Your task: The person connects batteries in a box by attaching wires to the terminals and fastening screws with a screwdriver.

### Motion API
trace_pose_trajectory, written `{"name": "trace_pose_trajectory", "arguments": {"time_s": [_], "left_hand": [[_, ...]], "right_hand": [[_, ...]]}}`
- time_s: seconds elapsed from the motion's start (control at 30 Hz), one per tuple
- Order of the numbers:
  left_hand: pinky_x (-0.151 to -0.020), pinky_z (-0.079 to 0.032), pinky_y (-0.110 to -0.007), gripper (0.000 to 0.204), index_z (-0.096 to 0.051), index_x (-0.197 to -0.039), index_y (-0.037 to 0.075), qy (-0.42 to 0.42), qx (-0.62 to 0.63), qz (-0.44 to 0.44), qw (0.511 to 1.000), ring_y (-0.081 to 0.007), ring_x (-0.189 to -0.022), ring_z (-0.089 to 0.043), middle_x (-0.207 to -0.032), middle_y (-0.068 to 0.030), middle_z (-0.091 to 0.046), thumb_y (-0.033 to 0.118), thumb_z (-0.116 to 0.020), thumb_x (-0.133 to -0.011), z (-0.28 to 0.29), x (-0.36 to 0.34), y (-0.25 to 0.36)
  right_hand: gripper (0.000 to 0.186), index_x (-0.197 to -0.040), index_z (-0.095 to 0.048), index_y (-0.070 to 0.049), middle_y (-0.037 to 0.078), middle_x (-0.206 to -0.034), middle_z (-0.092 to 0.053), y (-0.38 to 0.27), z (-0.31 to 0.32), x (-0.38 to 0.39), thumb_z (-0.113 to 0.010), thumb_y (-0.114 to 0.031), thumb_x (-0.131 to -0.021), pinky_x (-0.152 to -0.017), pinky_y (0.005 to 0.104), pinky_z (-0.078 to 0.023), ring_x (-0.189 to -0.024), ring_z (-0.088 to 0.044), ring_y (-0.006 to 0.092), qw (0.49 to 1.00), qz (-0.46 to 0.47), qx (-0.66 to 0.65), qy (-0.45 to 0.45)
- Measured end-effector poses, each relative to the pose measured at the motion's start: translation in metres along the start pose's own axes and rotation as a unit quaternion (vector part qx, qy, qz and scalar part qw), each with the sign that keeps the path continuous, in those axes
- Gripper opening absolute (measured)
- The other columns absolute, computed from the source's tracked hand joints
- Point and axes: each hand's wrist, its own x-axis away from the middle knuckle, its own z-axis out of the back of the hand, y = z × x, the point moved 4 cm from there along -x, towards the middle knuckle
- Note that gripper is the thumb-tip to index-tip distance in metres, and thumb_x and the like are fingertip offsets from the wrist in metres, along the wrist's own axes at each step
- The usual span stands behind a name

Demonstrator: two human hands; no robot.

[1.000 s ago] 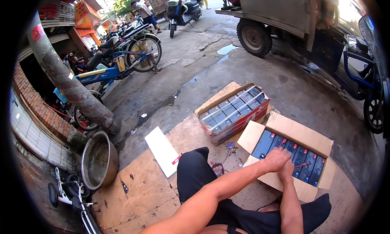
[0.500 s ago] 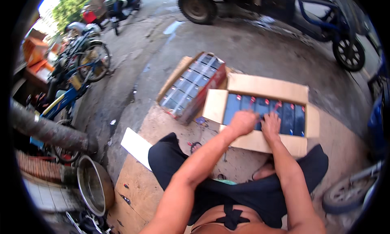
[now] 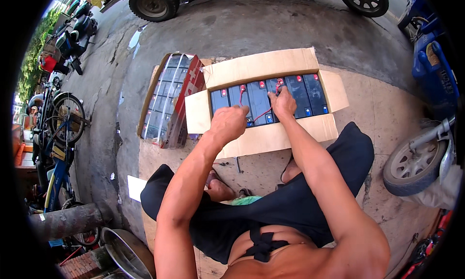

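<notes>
An open cardboard box (image 3: 319, 127) in front of me holds a row of dark batteries (image 3: 300, 97) with red terminals on the far side and blue ones on the near side. Red wires (image 3: 263, 115) run between some of the terminals. My left hand (image 3: 230, 122) is closed over the near edge of the batteries, and a red wire comes down to its fingers, which partly hide their grip. Over the middle of the row, my right hand (image 3: 283, 103) pinches another red wire just below a red terminal.
A second box (image 3: 193, 87) of batteries, taped across the top, stands to the left. Below are a small metal tool (image 3: 238, 165) and a white sheet (image 3: 136, 188). A wheel (image 3: 415, 162) is at the right, a metal basin (image 3: 127, 252) at the lower left, bicycles (image 3: 65, 119) at the far left.
The view has turned and shifted, so the boxes appear further left. My hands stay over the batteries; the right has moved toward the far terminals and the left sits nearer the close edge.
</notes>
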Motion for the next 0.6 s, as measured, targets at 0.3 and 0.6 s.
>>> {"name": "trace_pose_trajectory", "arguments": {"time_s": [0.3, 0.6], "left_hand": [[-0.072, -0.05, -0.04, 0.017, -0.064, -0.086, 0.006, -0.031, -0.066, -0.097, 0.993, -0.0311, -0.084, -0.064, -0.083, -0.0135, -0.064, 0.0, -0.053, -0.075, -0.001, -0.01, 0.012], [-0.065, -0.048, -0.025, 0.034, -0.06, -0.113, -0.003, 0.379, 0.504, 0.154, 0.761, -0.0128, -0.074, -0.06, -0.088, -0.0107, -0.066, 0.019, -0.063, -0.088, 0.071, 0.047, -0.042]], "right_hand": [[0.019, -0.095, -0.059, -0.008, 0.015, -0.093, -0.066, 0.013, -0.025, -0.027, -0.059, -0.024, -0.083, -0.077, 0.0474, -0.048, -0.087, -0.063, 0.0365, 0.997, 0.035, -0.03, 0.056], [0.032, -0.1, -0.063, -0.006, 0.015, -0.098, -0.068, 0.023, -0.024, -0.056, -0.066, -0.03, -0.08, -0.083, 0.0403, -0.048, -0.094, -0.064, 0.0322, 0.983, 0.006, -0.18, 0.021]]}}
